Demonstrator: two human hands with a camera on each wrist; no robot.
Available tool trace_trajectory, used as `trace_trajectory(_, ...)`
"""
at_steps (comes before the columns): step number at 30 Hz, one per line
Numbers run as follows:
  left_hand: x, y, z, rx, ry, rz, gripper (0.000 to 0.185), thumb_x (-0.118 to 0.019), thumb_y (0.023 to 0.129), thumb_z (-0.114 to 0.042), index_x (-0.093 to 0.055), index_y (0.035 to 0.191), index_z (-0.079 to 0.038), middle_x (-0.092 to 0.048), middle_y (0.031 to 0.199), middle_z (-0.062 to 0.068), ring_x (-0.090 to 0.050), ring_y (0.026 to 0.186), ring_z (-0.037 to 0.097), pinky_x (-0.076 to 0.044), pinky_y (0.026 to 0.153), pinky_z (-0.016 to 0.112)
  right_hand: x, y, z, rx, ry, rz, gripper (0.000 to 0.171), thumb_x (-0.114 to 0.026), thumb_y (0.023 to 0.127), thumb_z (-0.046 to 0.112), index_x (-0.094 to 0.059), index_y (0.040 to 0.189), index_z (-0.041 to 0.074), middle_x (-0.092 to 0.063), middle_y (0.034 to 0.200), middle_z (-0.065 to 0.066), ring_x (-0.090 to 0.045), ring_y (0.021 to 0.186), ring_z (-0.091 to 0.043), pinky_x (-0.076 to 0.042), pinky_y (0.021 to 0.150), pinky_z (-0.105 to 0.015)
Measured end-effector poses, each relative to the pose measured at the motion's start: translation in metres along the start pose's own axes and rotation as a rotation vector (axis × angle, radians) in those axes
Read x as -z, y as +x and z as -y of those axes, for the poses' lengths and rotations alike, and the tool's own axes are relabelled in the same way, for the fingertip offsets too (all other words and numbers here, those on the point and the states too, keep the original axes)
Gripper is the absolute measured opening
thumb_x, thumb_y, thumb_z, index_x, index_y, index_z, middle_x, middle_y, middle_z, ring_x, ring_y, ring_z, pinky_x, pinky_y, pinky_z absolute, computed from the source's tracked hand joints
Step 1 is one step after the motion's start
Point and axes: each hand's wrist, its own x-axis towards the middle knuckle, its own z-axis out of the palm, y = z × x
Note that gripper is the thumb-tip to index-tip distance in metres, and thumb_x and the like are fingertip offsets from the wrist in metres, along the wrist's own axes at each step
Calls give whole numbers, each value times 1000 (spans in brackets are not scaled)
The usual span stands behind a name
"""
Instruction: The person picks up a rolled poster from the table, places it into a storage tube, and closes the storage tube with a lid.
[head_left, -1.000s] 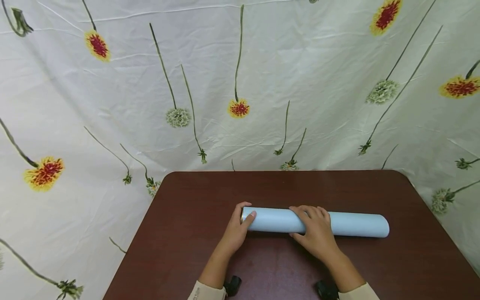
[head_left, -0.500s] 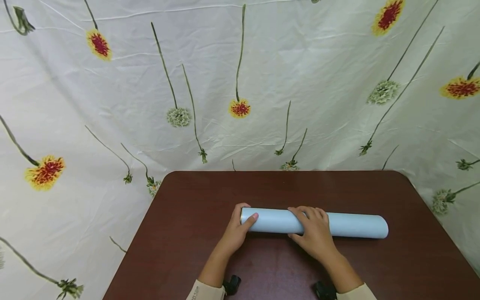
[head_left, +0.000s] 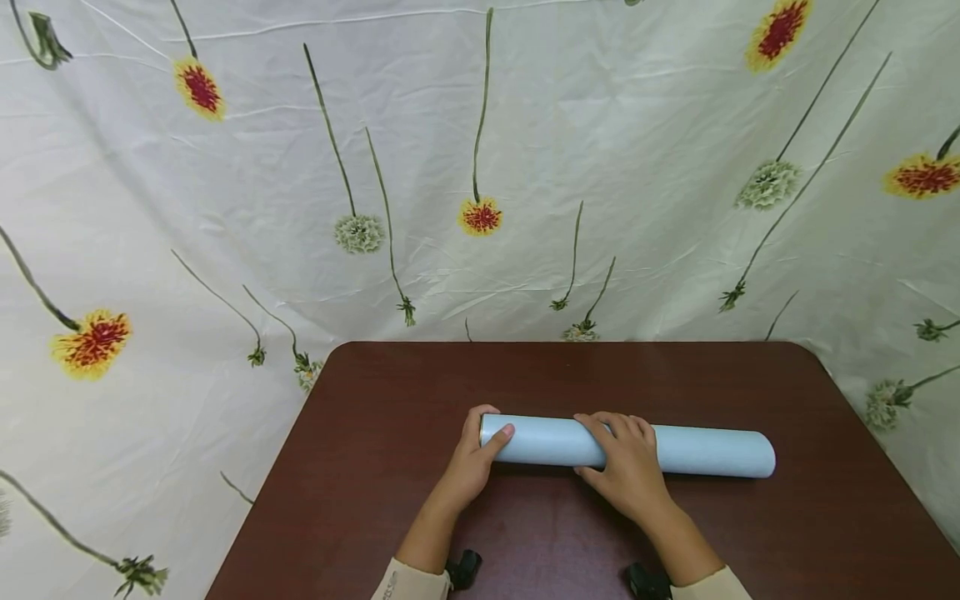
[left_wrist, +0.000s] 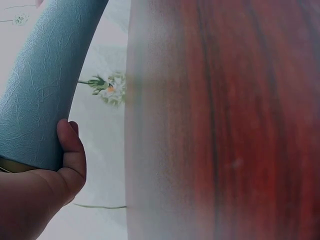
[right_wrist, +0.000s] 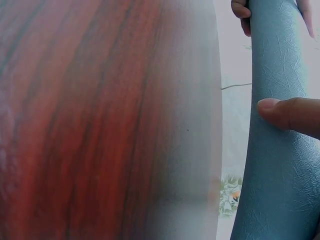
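Change: the roll (head_left: 628, 447) has shifted very slightly toward the person's left since a second ago; its right end sat a touch farther right then. Both hands keep the same hold, and the left thumb lies over the roll's end as before.
Roll: a long pale blue tube, lying flat and crosswise on the table (head_left: 750, 533), a little nearer the front edge than the back. Its left end is just left of the table's middle; its right end is well short of the right edge.
Surface: the wrist views show a fine crinkled, leather-like grain (left_wrist: 45, 95) on the blue skin. A thin yellowish rim shows at the left end in the left wrist view.
Left hand (head_left: 471, 462): curled round the roll's left end, thumb on the near side, fingers wrapped over the far side.
Right hand (head_left: 628, 467): laid over the roll near its middle, fingers curled over the top and far side, thumb (right_wrist: 287, 112) pressed on the near side.
Gap: the hands are apart, with bare roll between them.
Table: dark reddish-brown wood with rounded corners.
Backdrop: a creased white cloth (head_left: 225, 208) printed with long-stemmed yellow-and-red flowers hangs behind and around the table.
Sleeves: pale cream cuffs (head_left: 397, 583) show at the bottom edge.
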Motion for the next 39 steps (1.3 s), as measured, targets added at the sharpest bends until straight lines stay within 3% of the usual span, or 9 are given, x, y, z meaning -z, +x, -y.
trace_trajectory(6,0,0,0,15,-5,1,53,-59,100,-47,-40,138,-15,-42,136,12,-52,112,28,-41,89,35,1,1,1,2,-4,0,84,-98,62,27,-62,138,21,-64,125,-8,-58,118,-34,-29,109,-56)
trace_trajectory(17,0,0,-2,8,-57,-34,46,-61,100,-36,-41,136,-14,-48,129,15,-53,108,25,-40,89,33,-1,2,4,-4,-10,13,84,-98,63,28,-62,138,21,-63,125,-8,-57,119,-34,-29,108,-57)
trace_trajectory(39,4,2,-1,16,-53,-32,50,-60,101,-39,-39,138,-14,-49,130,17,-54,110,27,-41,90,34,-4,3,5,16,-7,8,84,-97,64,28,-60,140,21,-63,126,-7,-57,120,-33,-31,107,-56)
